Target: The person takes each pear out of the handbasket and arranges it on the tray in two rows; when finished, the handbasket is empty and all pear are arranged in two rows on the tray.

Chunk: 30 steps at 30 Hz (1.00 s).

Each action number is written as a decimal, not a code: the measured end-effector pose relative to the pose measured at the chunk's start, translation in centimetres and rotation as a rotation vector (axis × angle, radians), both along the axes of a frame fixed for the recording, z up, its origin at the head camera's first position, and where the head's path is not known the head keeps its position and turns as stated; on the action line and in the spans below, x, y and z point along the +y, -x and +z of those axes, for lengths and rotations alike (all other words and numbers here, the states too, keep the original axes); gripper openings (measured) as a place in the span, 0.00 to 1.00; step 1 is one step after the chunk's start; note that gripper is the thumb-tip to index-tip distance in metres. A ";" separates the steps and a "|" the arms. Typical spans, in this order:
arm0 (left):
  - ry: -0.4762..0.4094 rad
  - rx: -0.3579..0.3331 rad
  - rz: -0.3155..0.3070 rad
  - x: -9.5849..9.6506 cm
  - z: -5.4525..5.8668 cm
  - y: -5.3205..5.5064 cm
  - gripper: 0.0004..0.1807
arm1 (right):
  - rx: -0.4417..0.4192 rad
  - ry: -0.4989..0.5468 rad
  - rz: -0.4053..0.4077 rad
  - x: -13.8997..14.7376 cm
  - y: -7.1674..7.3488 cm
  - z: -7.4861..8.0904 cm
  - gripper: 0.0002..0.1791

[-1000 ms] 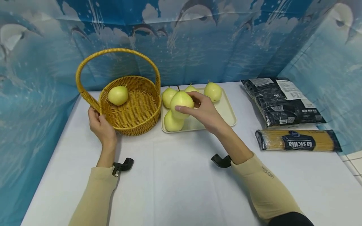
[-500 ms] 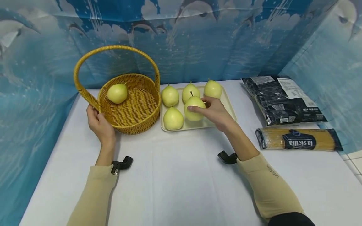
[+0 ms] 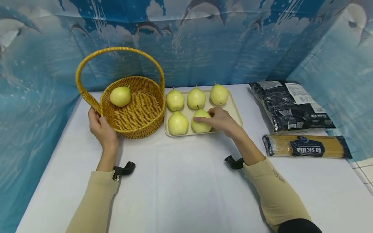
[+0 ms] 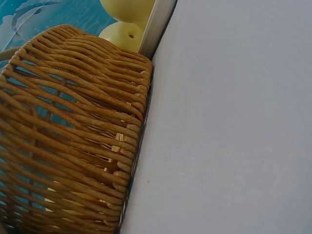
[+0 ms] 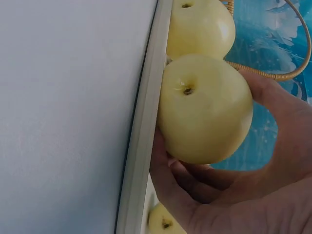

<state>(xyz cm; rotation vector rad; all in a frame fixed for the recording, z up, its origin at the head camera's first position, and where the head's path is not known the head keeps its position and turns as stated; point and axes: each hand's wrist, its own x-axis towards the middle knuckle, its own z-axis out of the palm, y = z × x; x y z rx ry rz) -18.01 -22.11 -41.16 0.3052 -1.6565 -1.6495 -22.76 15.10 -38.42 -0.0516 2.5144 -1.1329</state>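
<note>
A pale green pear (image 3: 201, 121) sits at the front of the cream tray (image 3: 237, 115), held between the thumb and fingers of my right hand (image 3: 222, 121). The right wrist view shows that pear (image 5: 207, 109) close up, low against the tray's edge. Beside it on the tray stand several more pears (image 3: 178, 123). To the left, my left hand (image 3: 103, 129) grips the yellow wicker basket (image 3: 140, 131) by its side where the tall handle meets the rim. One pear (image 3: 120, 96) lies tilted inside the basket. The left wrist view is filled by the basket's woven wall (image 4: 73, 122).
A black plastic package (image 3: 291, 106) lies at the back right, with a pack of spaghetti (image 3: 307, 145) in front of it. A blue dolphin-print curtain (image 3: 186, 42) hangs close behind the basket and tray. White cloth (image 3: 186, 181) covers the table.
My right hand has carried its pear rightward from above the left-hand pears, then down onto the front middle of the tray. The left hand keeps its grip on the basket.
</note>
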 end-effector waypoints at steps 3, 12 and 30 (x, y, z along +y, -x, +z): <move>-0.001 0.002 0.003 0.1 0.0 0.0 0.27 | 0.013 -0.032 0.030 0.2 -0.1 -0.1 0.30; 0.022 -0.001 0.022 0.1 0.1 0.0 0.26 | -0.003 -0.037 0.070 0.5 0.0 0.3 0.36; 0.018 0.001 0.008 0.0 0.1 0.1 0.27 | -0.027 0.030 0.090 1.3 0.2 1.4 0.46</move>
